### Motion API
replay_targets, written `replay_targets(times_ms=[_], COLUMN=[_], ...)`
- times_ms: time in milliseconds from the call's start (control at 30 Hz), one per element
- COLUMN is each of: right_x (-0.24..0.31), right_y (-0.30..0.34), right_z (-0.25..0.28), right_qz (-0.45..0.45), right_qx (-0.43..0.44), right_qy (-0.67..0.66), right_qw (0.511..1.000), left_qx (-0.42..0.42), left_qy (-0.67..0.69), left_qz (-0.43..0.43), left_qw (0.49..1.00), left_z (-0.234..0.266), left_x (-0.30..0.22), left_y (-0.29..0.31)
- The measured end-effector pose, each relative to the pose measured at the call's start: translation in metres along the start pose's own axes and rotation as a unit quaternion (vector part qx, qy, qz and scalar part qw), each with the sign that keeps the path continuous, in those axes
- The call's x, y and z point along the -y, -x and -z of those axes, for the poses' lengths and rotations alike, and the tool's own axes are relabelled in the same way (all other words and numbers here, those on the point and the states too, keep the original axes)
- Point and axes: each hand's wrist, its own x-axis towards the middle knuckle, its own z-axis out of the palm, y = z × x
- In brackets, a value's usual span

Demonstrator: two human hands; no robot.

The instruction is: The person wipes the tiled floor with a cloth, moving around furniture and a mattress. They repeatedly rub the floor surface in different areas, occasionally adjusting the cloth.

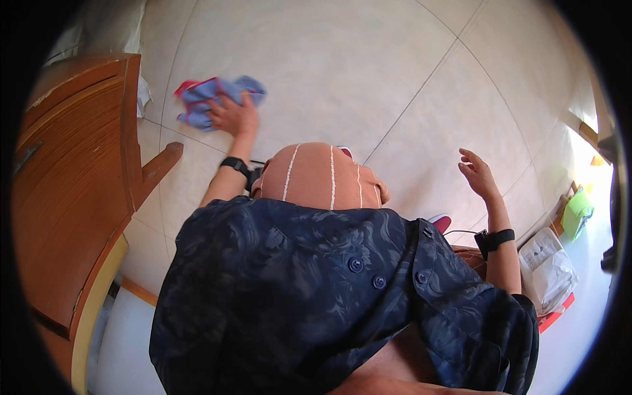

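A blue cloth point(199, 108) with red edging lies crumpled on the tiled floor point(316, 79), slightly smeared by motion. My left hand point(235, 116) presses down on the cloth, gripping it against the tiles. To the right, over the floor, my right hand point(478, 174) hangs with nothing in it, its fingers apart and a little bent. Each wrist wears a black band. My knee, in brown trousers with white stripes, is bent between the two arms.
Close on the left stands a brown wooden cabinet point(76, 197), with a wooden foot point(161, 164) sticking out over the floor. At the right are a white plastic bag point(553, 273) and a green item point(578, 214). A red shoe point(440, 224) shows beside my knee.
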Motion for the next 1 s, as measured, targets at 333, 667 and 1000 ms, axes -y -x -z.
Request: replay_targets(times_ms=[333, 667, 1000], right_x=[0.009, -0.010, -0.034], right_y=[0.030, 0.080, 0.058], right_z=[-0.009, -0.019, 0.006], right_qz=[0.015, -0.058, -0.087], right_qx=[-0.005, -0.033, -0.037], right_qy=[0.044, 0.043, 0.006], right_qw=[0.999, 0.997, 0.995], left_qx=[0.230, 0.077, 0.242], left_qy=[0.058, -0.010, -0.100], left_qz=[-0.740, -0.098, -0.720], left_qw=[0.629, 0.992, 0.643], left_z=[-0.019, -0.045, -0.074], left_x=[-0.152, -0.158, -0.331], left_y=[0.125, -0.098, 0.146])
